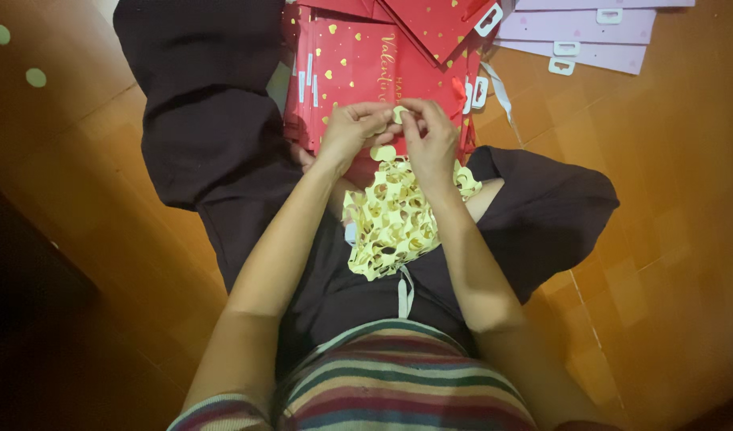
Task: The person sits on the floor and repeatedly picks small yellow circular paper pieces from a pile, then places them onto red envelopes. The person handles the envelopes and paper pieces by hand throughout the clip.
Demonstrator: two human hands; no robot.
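Note:
Seated on the floor, I look down at my lap. My left hand [349,129] and my right hand [427,136] meet above a stack of red gift bags [346,60] dotted with gold hearts. Both pinch a small pale yellow sticker [397,113] between their fingertips. A pale yellow sticker sheet [390,223], full of punched-out holes, lies crumpled on my lap below the hands. Another loose yellow piece [382,152] sits between my wrists.
Pale purple gift bags [578,36] with white handle tabs lie fanned at the top right. More red bags [438,20] overlap at the top. Orange-brown floor tiles [670,199] spread around my dark-trousered legs. Two small pale dots [35,77] lie at the far left.

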